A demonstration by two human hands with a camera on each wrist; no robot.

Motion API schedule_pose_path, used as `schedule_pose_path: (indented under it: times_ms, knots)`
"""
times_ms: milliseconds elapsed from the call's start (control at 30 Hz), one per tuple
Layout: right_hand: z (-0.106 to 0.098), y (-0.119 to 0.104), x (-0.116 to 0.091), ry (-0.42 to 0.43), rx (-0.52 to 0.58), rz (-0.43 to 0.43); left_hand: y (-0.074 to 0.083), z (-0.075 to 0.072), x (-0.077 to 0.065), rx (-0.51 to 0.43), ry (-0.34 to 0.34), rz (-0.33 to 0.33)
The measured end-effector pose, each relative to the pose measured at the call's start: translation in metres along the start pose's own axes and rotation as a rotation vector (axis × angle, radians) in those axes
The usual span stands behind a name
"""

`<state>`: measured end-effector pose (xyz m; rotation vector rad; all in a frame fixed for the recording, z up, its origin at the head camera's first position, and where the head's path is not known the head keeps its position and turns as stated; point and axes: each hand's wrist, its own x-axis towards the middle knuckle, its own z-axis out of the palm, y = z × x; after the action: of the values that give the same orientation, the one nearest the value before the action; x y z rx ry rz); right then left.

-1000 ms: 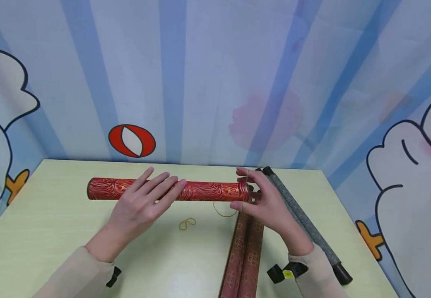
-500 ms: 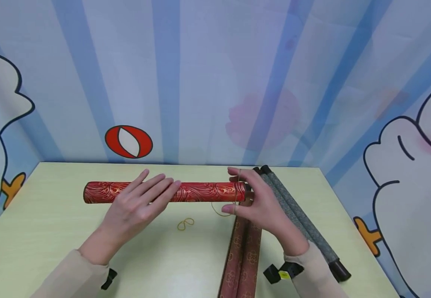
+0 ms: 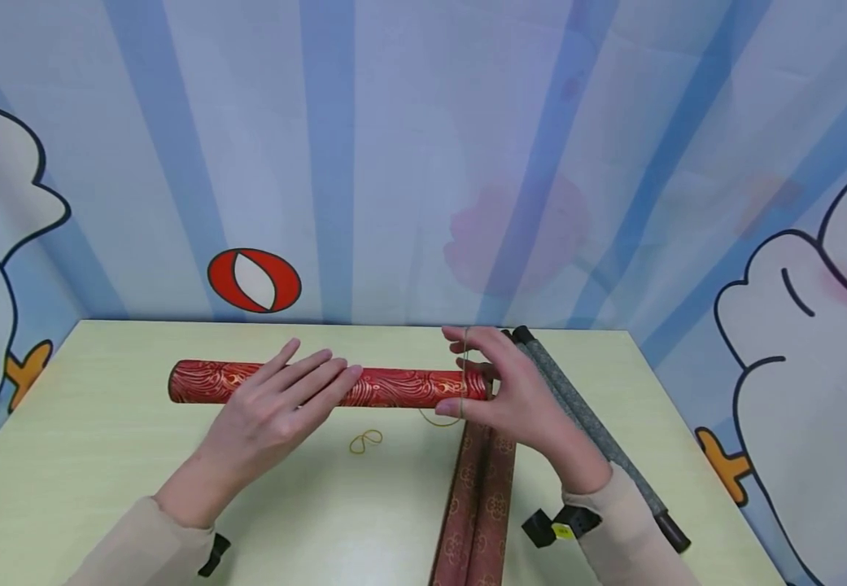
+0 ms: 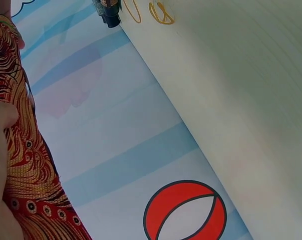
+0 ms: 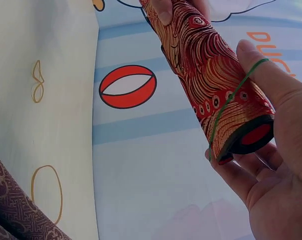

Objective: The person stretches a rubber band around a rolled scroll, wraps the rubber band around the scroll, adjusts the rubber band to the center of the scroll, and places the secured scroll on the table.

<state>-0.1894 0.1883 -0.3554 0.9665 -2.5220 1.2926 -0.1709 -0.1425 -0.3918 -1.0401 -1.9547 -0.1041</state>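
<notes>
A red-and-gold patterned scroll (image 3: 401, 388), rolled up, is held level above the table. My left hand (image 3: 269, 419) grips it left of the middle, with the fingers laid across the top; the left wrist view shows a thumb (image 4: 3, 116) on its surface. My right hand (image 3: 521, 399) is around the scroll's right end, thumb and fingers spread apart. Between them it holds a thin green rubber band (image 5: 248, 75) stretched, which crosses the scroll near its end in the right wrist view. Whether the band touches the scroll all around cannot be seen.
Maroon patterned rolls (image 3: 476, 513) lie side by side below my right hand. Grey rolls (image 3: 591, 423) with black ends lie slanted on the right. Yellow rubber bands, one twisted (image 3: 366, 442) and one looped (image 5: 47, 195), lie on the pale table (image 3: 123, 456). A printed curtain (image 3: 394, 163) stands behind.
The scroll's right end has moved slightly lower and further into my right hand. The stretched band has shifted left along the scroll, away from its right end.
</notes>
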Motion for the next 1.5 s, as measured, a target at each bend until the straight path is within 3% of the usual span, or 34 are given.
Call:
schedule_pose_path:
  times_ms: [233,400,633,967,1233,1500]
  knots:
    - [-0.003,-0.001,0.003,-0.009,-0.015,-0.03,0.001,-0.001,0.002,0.013,-0.021,0.01]
    - [-0.008,-0.002,0.007,-0.055,-0.082,-0.022,0.0,-0.001,0.002,-0.001,0.022,0.018]
    - [-0.015,0.0,0.013,-0.117,-0.021,-0.038,0.0,-0.002,0.002,-0.006,0.016,0.023]
    - [-0.019,0.003,0.013,-0.142,-0.034,-0.022,-0.002,0.002,0.0,-0.041,0.007,-0.014]
    - [-0.019,0.001,0.002,0.007,-0.138,-0.028,-0.005,0.001,-0.003,-0.067,-0.057,-0.102]
    - [-0.011,0.007,-0.011,0.234,-0.23,-0.128,-0.007,0.005,-0.003,-0.093,0.0,-0.178]
